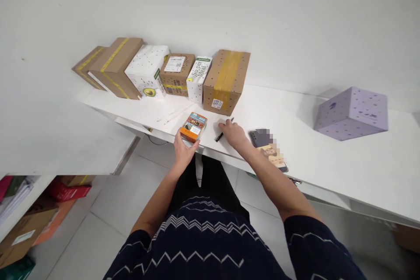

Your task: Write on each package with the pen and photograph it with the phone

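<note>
A small orange and blue box [194, 126] lies at the front edge of the white table [288, 116]. My left hand [184, 148] grips its near end, thumb and fingers on opposite sides. To the right, my right hand [232, 133] has its fingers closed on a black pen [219, 137], which rests against the tabletop at a slant. The pen's middle is hidden under the fingers. Beside my right forearm lies a dark phone [259, 138] along with a yellowish printed item [271, 153], part of which is blurred out.
Several brown and white cartons stand along the wall, the nearest a taped brown carton [226, 81]. At the right sits a purple box [352, 113]. Open drawers jut below the table edge. A shelf [29, 203] with boxes is at the lower left.
</note>
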`<state>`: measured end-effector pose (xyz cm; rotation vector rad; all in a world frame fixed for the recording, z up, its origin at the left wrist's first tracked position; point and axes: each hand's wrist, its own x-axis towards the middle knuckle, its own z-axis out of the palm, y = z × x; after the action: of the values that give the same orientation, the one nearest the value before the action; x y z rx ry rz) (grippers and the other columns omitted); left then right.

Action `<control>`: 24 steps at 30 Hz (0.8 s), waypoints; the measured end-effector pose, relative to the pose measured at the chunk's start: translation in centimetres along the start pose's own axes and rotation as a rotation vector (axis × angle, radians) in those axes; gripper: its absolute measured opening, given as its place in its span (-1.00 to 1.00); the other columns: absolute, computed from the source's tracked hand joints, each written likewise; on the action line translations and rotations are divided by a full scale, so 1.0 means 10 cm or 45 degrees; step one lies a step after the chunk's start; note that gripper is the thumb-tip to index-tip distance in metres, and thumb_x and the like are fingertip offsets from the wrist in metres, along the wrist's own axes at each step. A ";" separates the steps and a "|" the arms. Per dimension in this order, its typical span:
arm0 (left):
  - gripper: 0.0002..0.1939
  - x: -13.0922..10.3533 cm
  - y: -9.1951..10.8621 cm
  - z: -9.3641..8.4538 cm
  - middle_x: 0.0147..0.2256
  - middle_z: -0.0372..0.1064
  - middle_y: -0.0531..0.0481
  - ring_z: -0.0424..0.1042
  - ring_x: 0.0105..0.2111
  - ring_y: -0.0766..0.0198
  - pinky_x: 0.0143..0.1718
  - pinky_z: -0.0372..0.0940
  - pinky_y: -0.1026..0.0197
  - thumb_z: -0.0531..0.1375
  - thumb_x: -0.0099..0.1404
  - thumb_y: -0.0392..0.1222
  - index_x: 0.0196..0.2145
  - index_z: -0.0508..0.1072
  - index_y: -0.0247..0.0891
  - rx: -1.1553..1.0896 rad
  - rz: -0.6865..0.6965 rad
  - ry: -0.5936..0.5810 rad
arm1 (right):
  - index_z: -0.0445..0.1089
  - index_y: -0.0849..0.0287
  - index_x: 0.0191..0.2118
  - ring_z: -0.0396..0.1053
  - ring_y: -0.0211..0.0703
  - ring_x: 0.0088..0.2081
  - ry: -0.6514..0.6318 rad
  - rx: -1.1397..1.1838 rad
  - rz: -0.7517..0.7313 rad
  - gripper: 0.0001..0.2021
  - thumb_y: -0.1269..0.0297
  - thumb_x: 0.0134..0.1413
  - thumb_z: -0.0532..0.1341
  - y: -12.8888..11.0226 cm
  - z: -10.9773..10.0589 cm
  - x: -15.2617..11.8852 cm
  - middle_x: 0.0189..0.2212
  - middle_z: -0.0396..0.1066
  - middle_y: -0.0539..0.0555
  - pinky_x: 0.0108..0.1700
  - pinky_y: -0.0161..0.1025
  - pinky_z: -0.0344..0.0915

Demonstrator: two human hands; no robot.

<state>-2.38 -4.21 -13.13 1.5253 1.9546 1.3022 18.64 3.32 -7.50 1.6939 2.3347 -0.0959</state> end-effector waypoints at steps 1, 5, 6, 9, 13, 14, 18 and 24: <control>-0.10 0.00 0.00 0.00 0.17 0.30 -0.32 0.32 0.19 -0.14 0.23 0.20 -0.18 0.44 0.01 -0.05 0.23 0.17 -0.25 -0.001 0.008 0.004 | 0.33 0.20 0.09 0.48 0.12 -0.05 0.002 -0.002 -0.002 -0.65 0.49 0.36 -0.09 0.00 0.00 0.00 -0.03 0.34 0.35 -0.20 -0.13 0.41; -0.11 0.00 -0.01 0.01 0.16 0.30 -0.34 0.31 0.20 -0.14 0.23 0.20 -0.17 0.42 0.03 -0.04 0.23 0.16 -0.27 -0.001 0.013 0.018 | 0.27 0.17 0.13 0.47 0.06 -0.08 0.037 -0.004 -0.002 -0.64 0.51 0.34 -0.08 0.02 0.09 -0.01 0.00 0.33 0.33 -0.21 -0.18 0.37; -0.12 -0.01 -0.02 0.02 0.15 0.30 -0.34 0.31 0.19 -0.13 0.22 0.21 -0.16 0.42 0.04 -0.04 0.23 0.16 -0.28 -0.003 0.017 0.020 | 0.26 0.16 0.14 0.48 0.03 -0.11 0.061 0.012 0.012 -0.63 0.52 0.33 -0.07 0.04 0.13 -0.02 0.00 0.33 0.33 -0.22 -0.19 0.36; -0.13 -0.03 -0.03 0.05 0.12 0.31 -0.32 0.32 0.17 -0.11 0.21 0.22 -0.15 0.40 0.07 -0.04 0.24 0.15 -0.28 0.012 0.098 0.061 | 0.28 0.20 0.04 0.46 -0.04 -0.23 0.271 0.233 0.113 -0.71 0.52 0.27 -0.01 0.10 0.33 -0.04 -0.08 0.37 0.29 -0.26 -0.21 0.31; -0.19 -0.08 -0.03 0.11 0.12 0.28 -0.36 0.28 0.19 -0.15 0.23 0.16 -0.20 0.36 0.13 0.00 0.23 0.17 -0.31 0.178 0.370 0.131 | 0.21 0.14 -0.23 0.35 -0.14 -0.39 0.850 0.920 0.319 -0.91 0.27 0.29 0.02 0.16 0.64 -0.06 -0.40 0.34 0.06 -0.28 -0.24 0.29; -0.22 -0.09 -0.03 0.13 0.12 0.28 -0.37 0.25 0.21 -0.18 0.24 0.13 -0.23 0.35 0.14 0.02 0.22 0.20 -0.31 0.235 0.436 0.138 | 0.18 0.11 -0.27 0.31 -0.17 -0.44 0.986 1.090 0.394 -0.87 0.19 0.28 0.04 0.18 0.69 -0.06 -0.48 0.29 -0.01 -0.30 -0.25 0.29; -0.43 -0.16 0.01 0.18 0.14 0.25 -0.35 0.12 0.29 -0.24 0.29 0.00 -0.33 0.31 0.22 -0.05 0.14 0.33 -0.25 0.402 0.638 0.086 | 0.10 0.06 -0.34 0.23 -0.27 -0.58 1.206 1.645 0.590 -0.74 0.01 0.18 0.11 0.21 0.74 -0.04 -0.58 0.22 -0.13 -0.45 -0.30 0.25; -0.48 -0.31 0.18 0.24 0.18 0.18 -0.30 0.19 0.26 -0.11 0.18 0.28 -0.15 0.19 0.35 -0.24 0.24 0.28 -0.13 0.414 0.866 -0.108 | 0.30 0.17 -0.24 0.30 -0.33 -0.58 1.137 2.212 0.575 -0.65 -0.06 0.12 0.13 0.16 0.60 -0.08 -0.51 0.39 -0.06 -0.55 -0.37 0.24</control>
<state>1.53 -5.87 -13.69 2.5104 1.7104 1.1385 21.39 1.89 -12.95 3.4332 2.0742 -2.1701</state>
